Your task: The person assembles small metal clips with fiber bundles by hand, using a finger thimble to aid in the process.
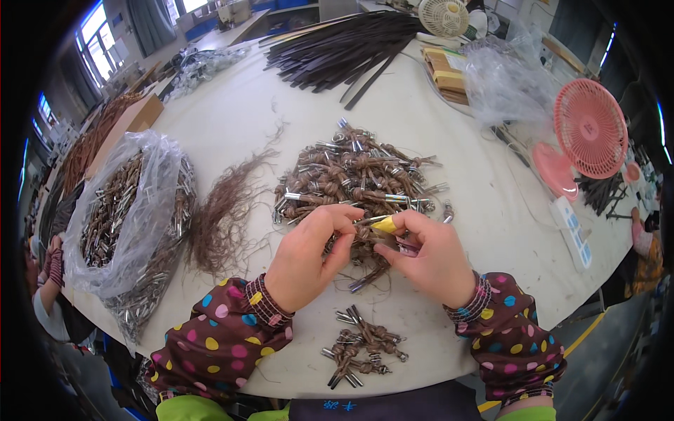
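Person's left hand (314, 252) pinches a brown knotted cord piece (364, 238) at the near edge of a large heap of brown knotted cords with silver metal tips (351, 168). Right hand (437, 261) drawn narrow, yellow piece (384, 224) at fingertips; grip unclear.

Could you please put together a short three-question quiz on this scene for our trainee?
1. True or false: the left hand and right hand are at the near side of the large pile of knotted cords.
2. What lies between the large pile and the clear plastic bag?
A. The pink fan
B. A tangle of loose brown threads
C. Black strips
3. Fill in: the small pile lies ___ to the person than the large pile.

Key: 1. True. 2. B. 3. Closer.
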Tool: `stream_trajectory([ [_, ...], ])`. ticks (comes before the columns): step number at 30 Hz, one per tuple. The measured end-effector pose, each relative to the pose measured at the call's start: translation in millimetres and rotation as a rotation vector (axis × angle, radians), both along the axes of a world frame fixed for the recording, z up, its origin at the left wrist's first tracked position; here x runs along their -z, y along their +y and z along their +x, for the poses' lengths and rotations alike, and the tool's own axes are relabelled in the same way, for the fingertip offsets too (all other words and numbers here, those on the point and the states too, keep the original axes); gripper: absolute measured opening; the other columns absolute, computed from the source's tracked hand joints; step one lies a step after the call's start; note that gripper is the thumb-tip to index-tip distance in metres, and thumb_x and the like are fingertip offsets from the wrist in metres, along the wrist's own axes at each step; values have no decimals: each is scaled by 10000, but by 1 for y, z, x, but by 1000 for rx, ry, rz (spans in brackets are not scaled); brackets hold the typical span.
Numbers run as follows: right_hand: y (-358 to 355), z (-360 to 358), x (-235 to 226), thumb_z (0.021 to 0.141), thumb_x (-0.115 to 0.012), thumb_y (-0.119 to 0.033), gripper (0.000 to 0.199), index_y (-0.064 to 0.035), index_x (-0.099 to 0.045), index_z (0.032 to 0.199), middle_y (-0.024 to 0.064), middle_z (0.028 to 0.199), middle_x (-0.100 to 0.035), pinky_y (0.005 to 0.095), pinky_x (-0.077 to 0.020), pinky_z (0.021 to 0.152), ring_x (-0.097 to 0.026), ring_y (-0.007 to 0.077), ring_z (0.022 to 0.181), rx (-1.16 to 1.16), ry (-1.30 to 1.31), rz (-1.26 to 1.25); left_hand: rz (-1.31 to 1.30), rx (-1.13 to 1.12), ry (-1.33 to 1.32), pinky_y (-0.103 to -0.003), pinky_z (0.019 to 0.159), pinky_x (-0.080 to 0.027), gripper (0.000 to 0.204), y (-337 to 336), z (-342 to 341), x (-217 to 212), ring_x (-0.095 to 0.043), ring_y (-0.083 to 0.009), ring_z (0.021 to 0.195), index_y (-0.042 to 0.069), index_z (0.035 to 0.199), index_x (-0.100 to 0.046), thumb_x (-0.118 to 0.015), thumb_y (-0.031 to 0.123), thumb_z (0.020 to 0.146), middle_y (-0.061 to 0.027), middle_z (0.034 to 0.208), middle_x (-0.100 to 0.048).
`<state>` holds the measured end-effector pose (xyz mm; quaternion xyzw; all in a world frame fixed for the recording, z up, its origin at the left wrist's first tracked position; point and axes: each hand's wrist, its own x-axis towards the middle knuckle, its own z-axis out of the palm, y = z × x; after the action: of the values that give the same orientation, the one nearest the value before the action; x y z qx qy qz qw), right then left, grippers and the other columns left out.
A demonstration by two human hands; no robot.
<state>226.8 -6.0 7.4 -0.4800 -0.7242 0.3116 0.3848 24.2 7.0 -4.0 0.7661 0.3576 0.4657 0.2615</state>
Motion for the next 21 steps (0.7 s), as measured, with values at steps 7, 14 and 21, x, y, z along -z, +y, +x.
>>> stream_trajectory([
  [7,7,12,7,841,-699,-88,203,24,-633,998,-19,755,-612,187,-375,518,-450,1,592,-12,299,-342,399,-11,396,-292,664,-494,214,4,-7,-14,-618,-259,807,27,943,-545,-689,54,788,-171,1177,-590],
  [14,2,5,6,865,-688,-101,204,22,-639,1020,-32,807,-634,179,-392,538,-476,-4,618,-54,390,-441,-279,-67,0,-254,585,-474,305,-2,4,-7,-573,-101,668,22,1044,-523,-723,88,823,-69,875,-649],
  [21,2,8,-6,893,-662,-156,201,-33,-648,1052,-30,856,-656,169,-346,484,-445,-12,577,-54,548,-806,107,-163,203,-284,598,-501,274,2,0,-2,-598,-165,664,37,1005,-597,-724,22,762,-39,815,-636],
])
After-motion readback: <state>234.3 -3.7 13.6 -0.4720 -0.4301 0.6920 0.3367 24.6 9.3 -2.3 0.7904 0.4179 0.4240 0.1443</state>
